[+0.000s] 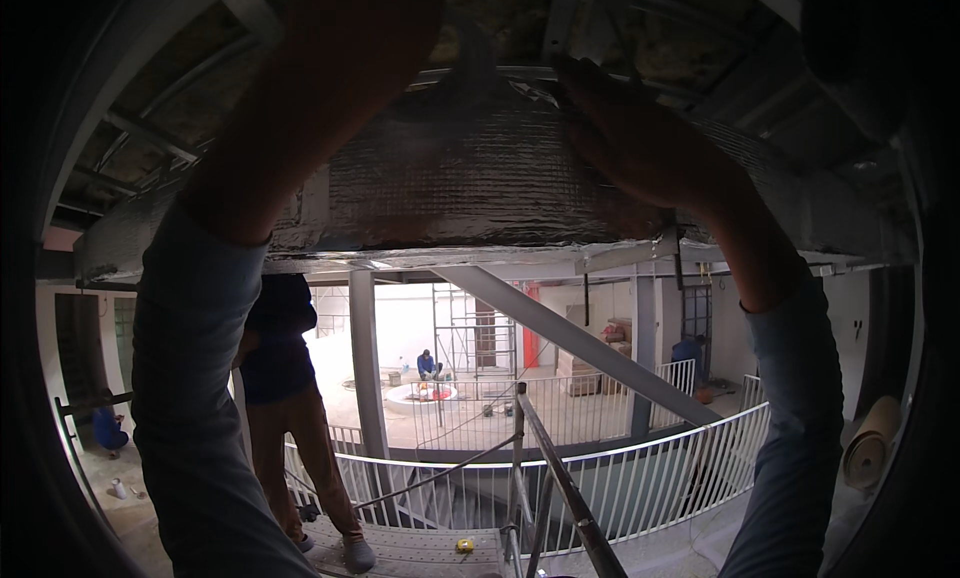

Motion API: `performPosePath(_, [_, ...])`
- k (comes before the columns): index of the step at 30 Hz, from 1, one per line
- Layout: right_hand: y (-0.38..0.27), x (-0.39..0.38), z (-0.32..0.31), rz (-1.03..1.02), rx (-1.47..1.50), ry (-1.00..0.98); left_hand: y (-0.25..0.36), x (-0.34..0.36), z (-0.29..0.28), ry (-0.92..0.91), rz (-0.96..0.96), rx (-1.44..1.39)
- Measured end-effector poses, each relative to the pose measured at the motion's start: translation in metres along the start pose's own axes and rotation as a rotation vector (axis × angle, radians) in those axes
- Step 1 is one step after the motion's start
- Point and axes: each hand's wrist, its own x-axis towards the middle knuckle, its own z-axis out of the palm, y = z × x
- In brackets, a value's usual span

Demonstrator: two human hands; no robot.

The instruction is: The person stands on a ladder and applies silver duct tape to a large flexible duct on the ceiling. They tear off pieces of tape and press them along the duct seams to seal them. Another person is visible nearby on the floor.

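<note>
Blue-grey sleeves [195, 378] raised; left hand [385, 18] shadowed at upper edge, cannot tell finger spread; right hand [635, 143] flattish, fingers straight, close together, against foil-wrapped duct [430, 183] ahead; beyond, person [283, 353] on platform [420, 553]; farther, white railing [690, 470].

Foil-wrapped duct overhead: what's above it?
Above the foil-wrapped duct, metal ceiling framing shows. The left forearm and right hand cover part of it; the duct hides its own top face.

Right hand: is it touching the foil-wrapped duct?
Cannot tell. In the head view the right hand overlaps the foil-wrapped duct, but deep shadow and the viewing angle show neither clear contact nor a gap.
</note>
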Motion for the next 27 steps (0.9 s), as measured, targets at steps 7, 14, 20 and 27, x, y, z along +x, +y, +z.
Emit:
performPosePath(7, [-0.005, -0.003, 0.006, -0.031, -0.066, 0.043, -0.003, 0.001, 0.001, -0.027, 0.044, -0.045])
performPosePath(14, [-0.010, 0.000, 0.007, -0.073, -0.153, 0.046, -0.003, -0.003, -0.005, -0.058, 0.002, 0.057])
performPosePath(20, [-0.012, 0.008, 0.004, -0.073, -0.095, 0.029, -0.004, -0.003, -0.006, -0.128, 0.056, 0.087])
performPosePath(27, [-0.019, 0.017, 0.017, -0.079, -0.150, 0.072, -0.001, -0.011, -0.010, -0.106, 0.096, 0.147])
